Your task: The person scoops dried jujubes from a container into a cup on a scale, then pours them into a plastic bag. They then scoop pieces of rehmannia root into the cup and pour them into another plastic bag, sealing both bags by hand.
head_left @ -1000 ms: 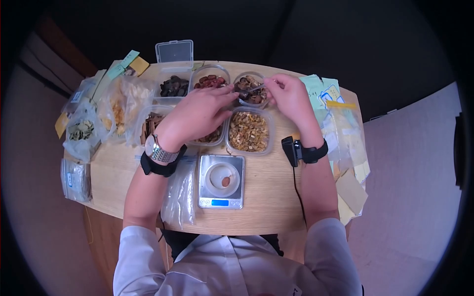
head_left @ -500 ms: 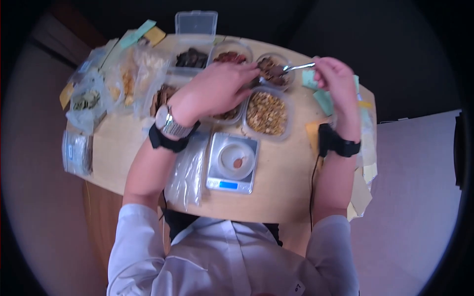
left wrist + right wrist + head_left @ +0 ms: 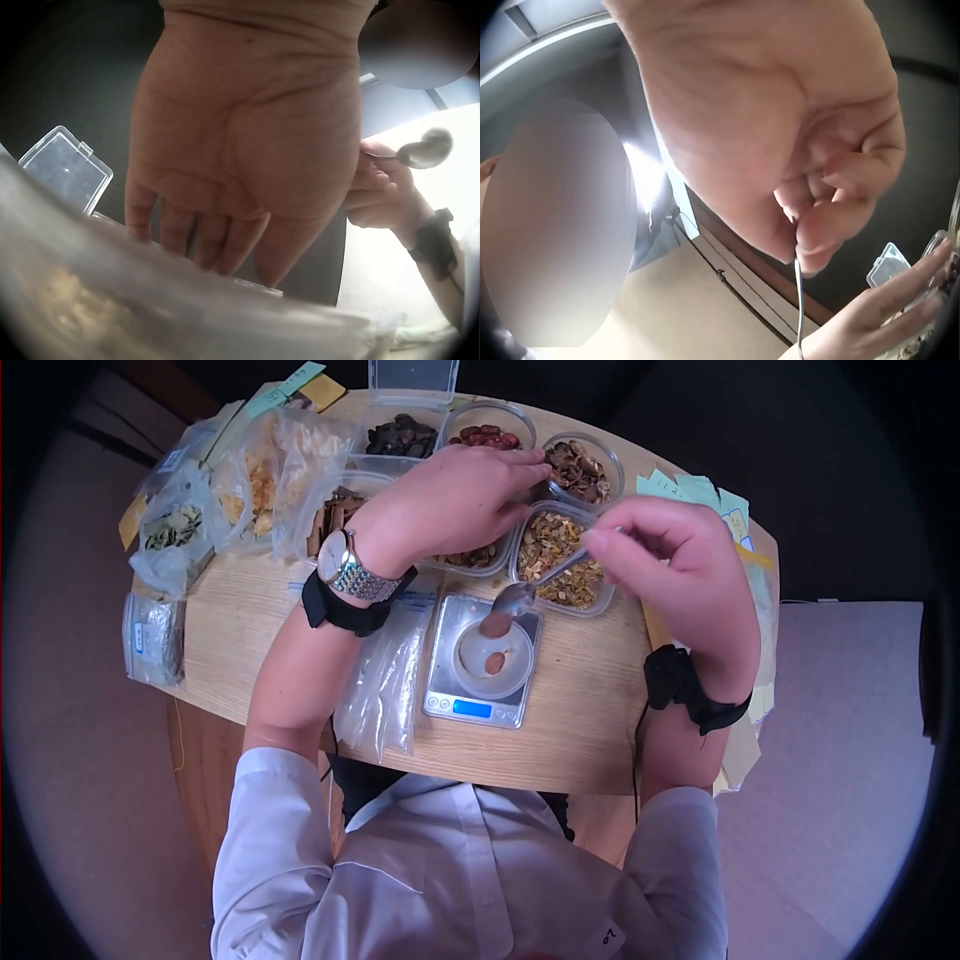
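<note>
My right hand [image 3: 685, 565] pinches the handle of a metal spoon [image 3: 515, 598]; in the right wrist view, thumb and fingertips [image 3: 806, 240] meet on it. A brown piece [image 3: 495, 624] shows at the spoon's bowl, above a round white dish [image 3: 470, 660] on a silver scale [image 3: 437, 695]. Another brown piece [image 3: 495, 662] lies in the dish. My left hand [image 3: 455, 500] reaches palm down over the containers, fingers nearly straight, fingertips by the round container of dark slices [image 3: 577, 468]. In the left wrist view nothing shows in its palm [image 3: 244, 150].
Containers of dark pieces [image 3: 400, 436], red fruits [image 3: 485, 437], brown bark [image 3: 337, 515] and yellowish chips [image 3: 550, 540] stand at the back. Plastic bags [image 3: 375, 680] lie left of the scale, filled bags [image 3: 172, 540] at far left, papers [image 3: 735, 510] at right.
My right hand has moved with the spoon from the dark slices toward me, bringing the bowl over the dish. The left hand stays over the containers. The head view has shifted.
</note>
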Tool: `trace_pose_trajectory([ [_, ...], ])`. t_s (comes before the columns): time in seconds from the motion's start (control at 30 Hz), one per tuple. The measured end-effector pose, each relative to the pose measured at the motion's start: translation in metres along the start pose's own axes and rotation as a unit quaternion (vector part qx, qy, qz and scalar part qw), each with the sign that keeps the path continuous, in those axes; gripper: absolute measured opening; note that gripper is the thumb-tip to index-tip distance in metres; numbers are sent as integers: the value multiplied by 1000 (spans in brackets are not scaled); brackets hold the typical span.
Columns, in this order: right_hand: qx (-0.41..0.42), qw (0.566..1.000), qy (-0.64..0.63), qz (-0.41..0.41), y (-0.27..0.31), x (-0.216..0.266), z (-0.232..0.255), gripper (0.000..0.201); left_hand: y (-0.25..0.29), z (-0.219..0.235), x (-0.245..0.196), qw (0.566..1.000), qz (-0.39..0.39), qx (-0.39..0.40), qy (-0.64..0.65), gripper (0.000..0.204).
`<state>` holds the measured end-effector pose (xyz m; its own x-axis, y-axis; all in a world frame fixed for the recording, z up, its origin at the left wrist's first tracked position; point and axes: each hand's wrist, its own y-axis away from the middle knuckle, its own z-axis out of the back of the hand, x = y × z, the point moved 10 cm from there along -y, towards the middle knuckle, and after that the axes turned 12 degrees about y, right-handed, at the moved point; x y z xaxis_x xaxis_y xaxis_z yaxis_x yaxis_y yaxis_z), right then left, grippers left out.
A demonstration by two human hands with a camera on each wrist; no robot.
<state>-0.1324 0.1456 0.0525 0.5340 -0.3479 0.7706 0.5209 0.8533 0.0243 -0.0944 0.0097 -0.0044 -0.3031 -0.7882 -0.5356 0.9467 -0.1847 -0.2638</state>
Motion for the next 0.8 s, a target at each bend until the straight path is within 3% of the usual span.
trace_pose_trajectory([
  [0.07,11,999,52,4,2,6,-1,18,0,0,0,1000,-1,0,4,48],
  [0.27,-154,988,26,-20,3,-22,55,20,0,-1,3,1000,-1,3,11,48],
  [0.43,-309,940,124,-76,-10,-60,85,27,-2,0,0,1000,9,16,20,47],
  [0.7,-324,916,234,-29,-35,-73,58,27,-1,1,-2,1000,5,10,4,47],
  [0.8,-288,935,205,-31,-44,-87,45,28,-1,0,-2,1000,5,13,2,48],
])
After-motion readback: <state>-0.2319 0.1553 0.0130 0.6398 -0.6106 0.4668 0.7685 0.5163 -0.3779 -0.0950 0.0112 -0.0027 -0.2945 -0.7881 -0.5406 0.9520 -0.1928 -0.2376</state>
